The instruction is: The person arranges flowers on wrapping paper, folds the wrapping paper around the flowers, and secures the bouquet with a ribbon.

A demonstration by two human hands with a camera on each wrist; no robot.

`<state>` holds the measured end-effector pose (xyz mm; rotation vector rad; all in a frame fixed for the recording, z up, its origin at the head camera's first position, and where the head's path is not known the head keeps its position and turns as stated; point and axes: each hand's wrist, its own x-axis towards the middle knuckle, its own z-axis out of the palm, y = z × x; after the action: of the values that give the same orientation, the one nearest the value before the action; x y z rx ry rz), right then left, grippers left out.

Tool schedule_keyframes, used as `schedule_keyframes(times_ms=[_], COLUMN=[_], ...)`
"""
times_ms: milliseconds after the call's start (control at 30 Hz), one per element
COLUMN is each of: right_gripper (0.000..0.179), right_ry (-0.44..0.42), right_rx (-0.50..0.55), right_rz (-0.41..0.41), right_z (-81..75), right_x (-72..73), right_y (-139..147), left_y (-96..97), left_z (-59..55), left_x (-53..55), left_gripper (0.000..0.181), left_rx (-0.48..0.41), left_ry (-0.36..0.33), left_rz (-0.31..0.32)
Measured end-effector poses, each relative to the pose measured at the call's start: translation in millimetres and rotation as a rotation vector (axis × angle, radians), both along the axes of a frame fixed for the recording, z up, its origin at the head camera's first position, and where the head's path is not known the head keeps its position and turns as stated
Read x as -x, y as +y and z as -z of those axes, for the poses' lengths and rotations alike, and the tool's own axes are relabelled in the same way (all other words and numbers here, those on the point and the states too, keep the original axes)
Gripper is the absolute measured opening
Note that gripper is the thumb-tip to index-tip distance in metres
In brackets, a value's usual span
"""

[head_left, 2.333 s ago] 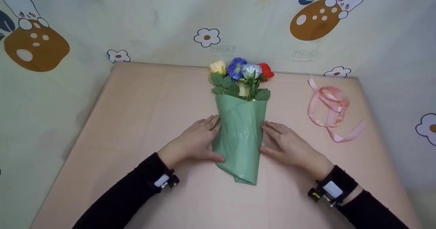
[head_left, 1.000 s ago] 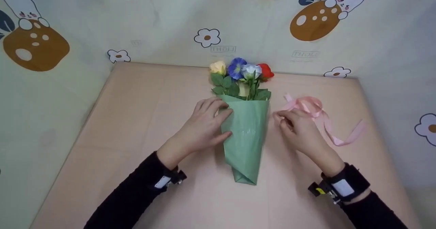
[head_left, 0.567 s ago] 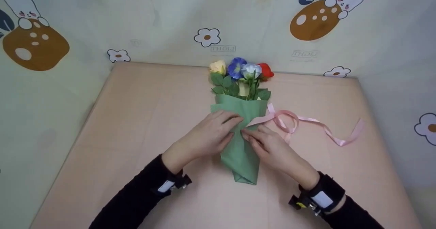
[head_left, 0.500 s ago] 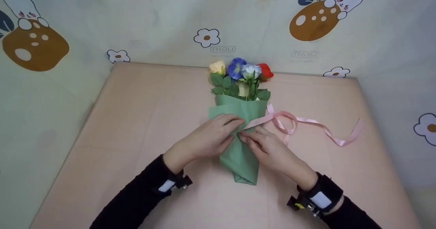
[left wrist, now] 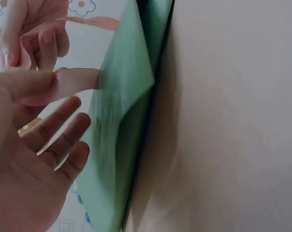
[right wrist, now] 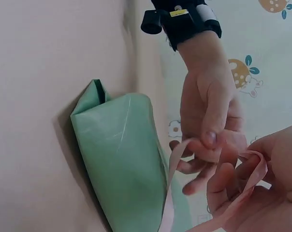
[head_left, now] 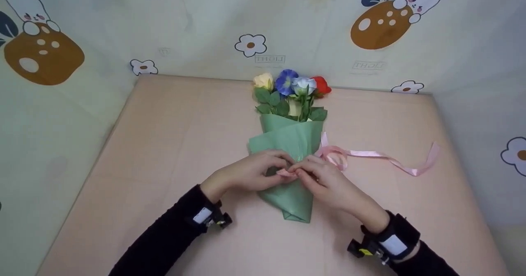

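Note:
A bouquet wrapped in green paper [head_left: 291,138] lies on the table, with cream, dark blue, pale blue and red flowers [head_left: 304,86] at its far end. Over the paper's middle, my left hand [head_left: 250,170] pinches a pink ribbon [left wrist: 80,79] between thumb and index finger, its other fingers spread. Close against it, my right hand [head_left: 331,182] also pinches the ribbon [right wrist: 247,188], which loops through its fingers. From there the ribbon [head_left: 382,155] trails right across the table. In the left wrist view the paper's loose flap [left wrist: 131,63] stands out at the side.
The table [head_left: 164,124] has a pale pink-beige top. Behind it and at both sides hangs a light cloth [head_left: 197,29] printed with rabbits, brown fruit and flowers. Each wrist wears a black band with a small camera [head_left: 365,249].
My hands were at the paper's two sides. The right hand has picked up the ribbon from the right and brought it over the bouquet, where both hands pinch it. The paper's left flap has spread outward.

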<state>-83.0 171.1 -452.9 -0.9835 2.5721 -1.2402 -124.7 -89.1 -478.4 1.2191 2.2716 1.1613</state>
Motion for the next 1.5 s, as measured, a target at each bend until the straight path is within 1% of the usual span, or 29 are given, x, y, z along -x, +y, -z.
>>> schedule_keyframes(times_ms=[67,100,167,200,233,300,333,367,400,467,533,567,633,667,733,833,900,967,1033,1067,1133,1200,1267,1300,1367,1500], right_gripper=[0.017,0.015,0.014,0.013,0.012,0.011,0.011,0.012,0.012,0.013,0.013,0.014,0.014,0.016,0.019,0.021,0.02,0.017,0.015,0.016,0.016,0.018,0.021,0.023,0.025,0.025], right_ry=[-0.003,-0.002,-0.033,-0.054,-0.068,-0.083,-0.093,-0.103,-0.109,-0.126,-0.141,-0.15,-0.168,-0.192,-0.241,-0.261,-0.218,-0.139,-0.072,-0.036,0.009,0.033,0.03,0.003,-0.048,-0.18], right_rx=[-0.011,-0.018,-0.032,-0.04,-0.051,-0.079,-0.091,-0.104,-0.12,-0.156,-0.198,-0.22,-0.253,-0.26,-0.254,-0.241,-0.243,-0.229,-0.216,-0.22,-0.233,-0.275,-0.333,-0.362,-0.434,-0.55], right_rz=[0.018,0.026,0.05,0.064,0.081,0.125,0.15,0.172,0.194,0.233,0.25,0.25,0.239,0.23,0.216,0.217,0.237,0.259,0.306,0.333,0.385,0.435,0.466,0.468,0.457,0.365], right_z=[-0.9,-0.7,0.4,1.5,2.9,7.5,10.3,13.0,15.6,20.4,22.2,22.1,21.1,19.6,15.9,9.6,4.1,-0.9,-6.5,-9.2,-13.7,-17.5,-19.3,-19.9,-19.0,-10.1], right_x=[3.6,5.6,11.0,14.2,17.4,24.7,28.6,32.2,35.4,40.7,44.2,45.5,47.9,48.8,50.3,51.7,51.9,52.1,51.5,50.5,47.7,43.2,38.6,36.5,34.6,38.7], right_y=[5,9,17,22,27,37,42,47,52,64,77,84,100,108,124,150,168,188,209,219,239,256,268,272,275,268], left_y=[-8.5,-13.7,-24.5,-30.3,-36.7,-49.8,-56.7,-64.1,-71.8,-87.5,-104.0,-111.9,-126.6,-133.1,-144.2,-159.7,-171.7,-186.3,-201.7,-209.2,-222.3,-231.7,-237.5,-239.3,-240.7,-238.2], left_z=[2.5,4.1,7.3,8.9,10.3,11.5,11.6,11.7,11.9,12.0,12.9,13.3,14.2,14.4,13.6,10.4,6.4,1.2,-5.9,-9.9,-17.7,-24.3,-27.6,-27.9,-26.0,-18.8], left_x=[3.5,5.9,12.0,15.5,18.7,24.4,26.8,28.5,29.7,30.5,29.9,29.2,27.4,26.3,24.4,22.7,21.8,21.4,19.6,18.4,15.3,11.1,7.3,5.6,2.4,-2.7], left_gripper=[0.025,0.028,0.032,0.034,0.035,0.037,0.036,0.036,0.036,0.035,0.034,0.033,0.03,0.03,0.028,0.027,0.026,0.026,0.027,0.027,0.027,0.023,0.019,0.018,0.016,0.013], left_rx=[-0.101,-0.171,-0.33,-0.401,-0.457,-0.517,-0.517,-0.496,-0.461,-0.364,-0.242,-0.185,-0.084,-0.041,0.046,0.143,0.193,0.216,0.227,0.23,0.245,0.268,0.301,0.319,0.349,0.412], left_ry=[-0.116,-0.185,-0.35,-0.42,-0.481,-0.554,-0.571,-0.576,-0.568,-0.537,-0.469,-0.434,-0.361,-0.334,-0.275,-0.206,-0.15,-0.078,-0.001,0.031,0.073,0.075,0.052,0.037,0.003,-0.076], left_rz=[0.018,0.03,0.058,0.064,0.055,-0.007,-0.059,-0.122,-0.186,-0.318,-0.419,-0.459,-0.522,-0.541,-0.577,-0.635,-0.688,-0.75,-0.824,-0.858,-0.916,-0.947,-0.944,-0.933,-0.906,-0.852])
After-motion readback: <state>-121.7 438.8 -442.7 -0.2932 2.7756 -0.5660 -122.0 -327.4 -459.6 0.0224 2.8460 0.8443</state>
